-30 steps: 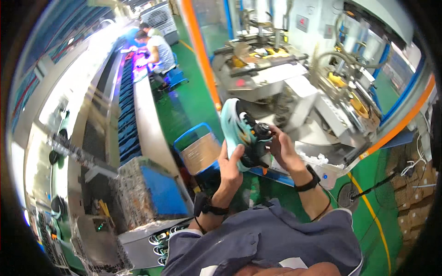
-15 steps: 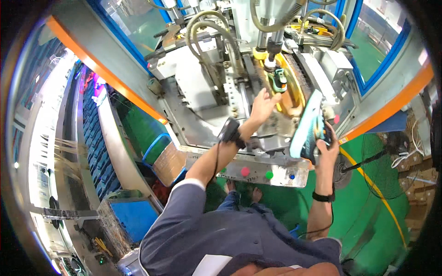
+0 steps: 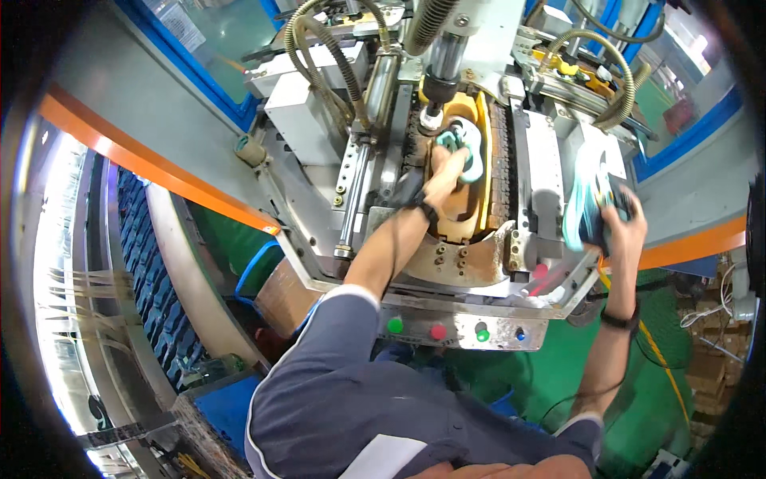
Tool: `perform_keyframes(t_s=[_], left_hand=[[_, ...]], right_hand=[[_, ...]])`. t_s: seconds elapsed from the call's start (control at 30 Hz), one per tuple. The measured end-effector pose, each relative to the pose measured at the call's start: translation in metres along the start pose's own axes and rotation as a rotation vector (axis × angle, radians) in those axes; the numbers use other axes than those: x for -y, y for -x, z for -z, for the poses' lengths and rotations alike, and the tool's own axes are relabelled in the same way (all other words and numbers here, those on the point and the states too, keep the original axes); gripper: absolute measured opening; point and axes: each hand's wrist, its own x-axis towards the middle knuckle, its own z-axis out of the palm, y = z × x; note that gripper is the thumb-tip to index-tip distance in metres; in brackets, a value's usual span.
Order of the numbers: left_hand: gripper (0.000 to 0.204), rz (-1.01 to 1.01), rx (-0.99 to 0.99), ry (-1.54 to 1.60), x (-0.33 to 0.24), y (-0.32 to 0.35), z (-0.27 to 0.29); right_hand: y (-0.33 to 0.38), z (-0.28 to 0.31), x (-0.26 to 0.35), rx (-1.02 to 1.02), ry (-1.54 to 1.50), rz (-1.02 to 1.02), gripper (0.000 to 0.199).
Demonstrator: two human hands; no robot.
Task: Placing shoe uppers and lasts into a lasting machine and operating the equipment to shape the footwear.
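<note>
My left hand [image 3: 448, 174] reaches into a long yellow-rimmed mould [image 3: 487, 188] in the machine. Its fingers close on a teal-and-white shoe-like piece [image 3: 474, 160], which sits toward the far part of the mould; the fingertips are partly hidden. Just behind that piece stands a vertical press rod [image 3: 440, 84] with a white tip. Off to the right, my right hand [image 3: 627, 227] grips a shoe [image 3: 585, 203] with a pale teal sole and a dark upper. Motion blurs the shoe, which is held tilted above the machine's right side.
A front panel [image 3: 419, 323] carries green, red and blue buttons. Grey pillars with orange edges [image 3: 152, 172] flank the machine on both sides. Ribbed hoses [image 3: 329, 60] arch over the fixtures. A conveyor [image 3: 148, 263] runs at the left, near a blue-topped box [image 3: 215, 411].
My left hand has gone from open beside the mould to closing on the teal-and-white piece inside it. My right hand has carried the shoe farther right. The whole view has shifted.
</note>
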Motion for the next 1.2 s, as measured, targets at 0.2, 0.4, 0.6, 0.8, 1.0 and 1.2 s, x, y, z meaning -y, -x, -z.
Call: perform_keyframes(t_s=[0.2,0.4,0.6,0.8,1.0,1.2], left_hand=[[0.036,0.271,0.36,0.704,-0.004,0.15,0.161],[0.053,0.196,-0.019,0.595,0.0,0.299,0.307],[0.044,0.194,-0.577,0.703,0.021,0.412,0.346],[0.039,0.209,-0.873,0.804,0.066,0.481,0.3],[0.035,0.257,-0.961,0.926,0.088,0.543,0.261],[0.042,0.343,-1.229,0.978,0.112,0.625,0.245]], right_hand=[[-0.112,-0.179,0.037,0.463,0.407,0.171,0.05],[-0.092,-0.36,-0.013,0.427,0.616,0.187,0.043],[-0.059,-0.383,-0.031,0.273,0.703,0.263,0.046],[0.131,-0.283,0.035,0.556,0.189,0.807,0.015],[0.333,-0.3,-0.055,1.102,0.038,0.995,0.013],[0.34,-0.322,-0.104,1.155,0.074,1.09,0.017]])
